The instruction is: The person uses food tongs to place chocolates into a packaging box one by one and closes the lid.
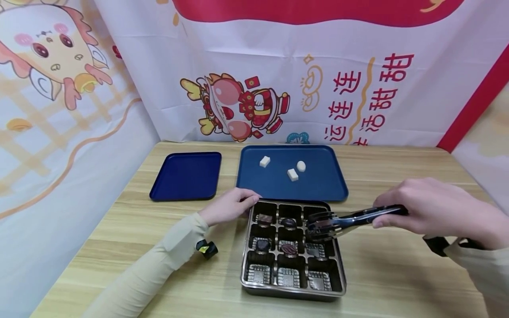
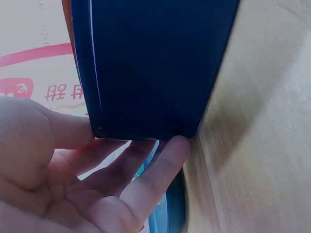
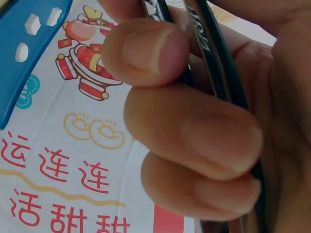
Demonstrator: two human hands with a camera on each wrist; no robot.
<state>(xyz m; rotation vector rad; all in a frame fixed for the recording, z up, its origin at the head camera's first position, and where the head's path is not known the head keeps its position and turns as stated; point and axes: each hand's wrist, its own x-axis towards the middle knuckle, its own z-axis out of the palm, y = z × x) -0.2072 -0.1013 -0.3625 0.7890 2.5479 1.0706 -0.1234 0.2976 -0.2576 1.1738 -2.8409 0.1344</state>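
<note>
1. Currently unfilled: front row of dark metallic nine-compartment box (image 1: 293, 294).
2. Apparently done: four compartments behind, holding dark-brown chocolate-like pieces (image 1: 289, 250).
3. Gripping slim black tongs (image 1: 363, 215) in right hand (image 1: 433, 210), hiding part of right column; can't tell if loaded.
4. Clasping box's far-left corner with left hand (image 1: 230, 206).
5. Beyond: blue rectangular tray (image 1: 318, 190), small white pieces (image 1: 292, 175) aboard; leftward, navy squarish tray (image 1: 187, 176).

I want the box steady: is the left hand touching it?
Touching: the left wrist view shows the left hand with its thumb against the box.
</note>
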